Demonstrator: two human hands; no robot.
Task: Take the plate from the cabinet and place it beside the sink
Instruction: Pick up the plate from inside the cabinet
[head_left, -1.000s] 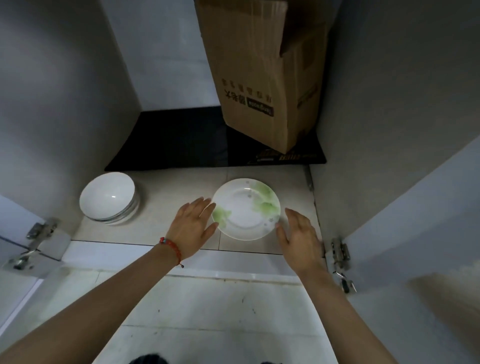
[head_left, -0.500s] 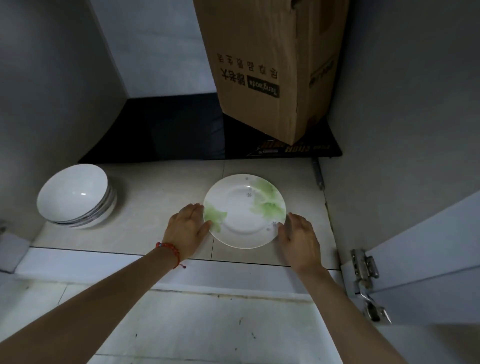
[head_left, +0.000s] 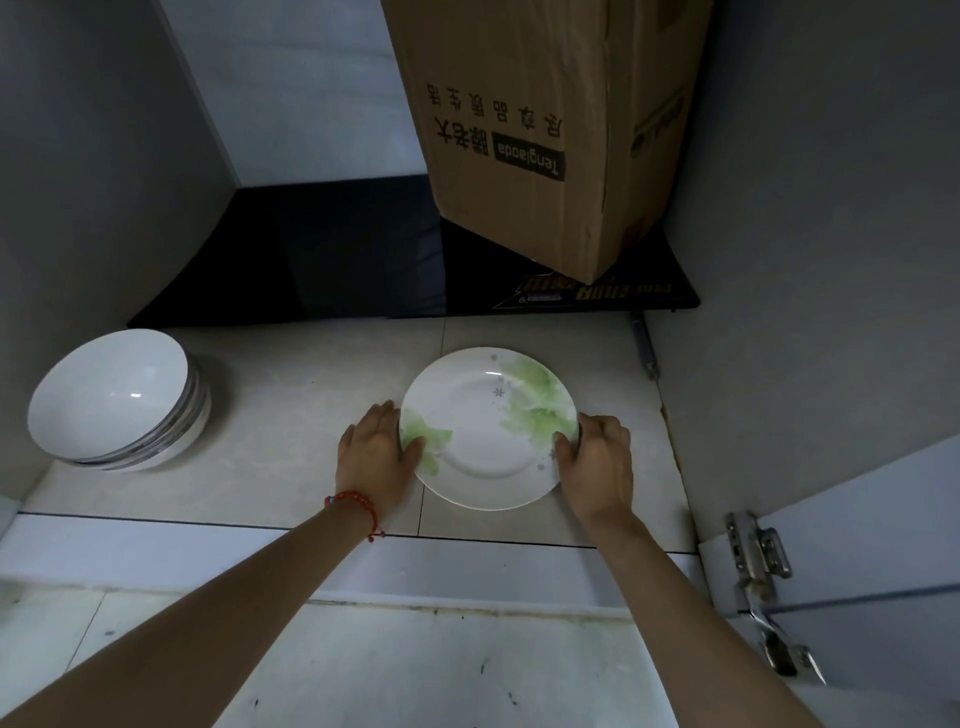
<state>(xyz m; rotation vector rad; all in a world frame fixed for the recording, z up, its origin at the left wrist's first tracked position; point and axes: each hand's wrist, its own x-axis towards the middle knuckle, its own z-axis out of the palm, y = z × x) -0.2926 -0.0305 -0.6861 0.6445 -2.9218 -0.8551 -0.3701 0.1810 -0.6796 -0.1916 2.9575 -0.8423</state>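
Head view: left hand (head_left: 375, 453) and right hand (head_left: 600, 463) fingers grasp opposite rims of the plate (head_left: 485, 434).

Dim, cool grey light w/ a bluish cast, coming from the front; the cabinet's back is darkest, esp. the flat black mat (head_left: 363, 260) under the tall brown cardboard box (head_left: 545, 130). Small glare spots on the stacked glossy white bowls (head_left: 111, 400) and the round white plate w/ green blotches (head_left: 488, 428); bowls throw a soft shadow to their right. Wide-angle bend at the edges, centre fairly sharp, corners soft.
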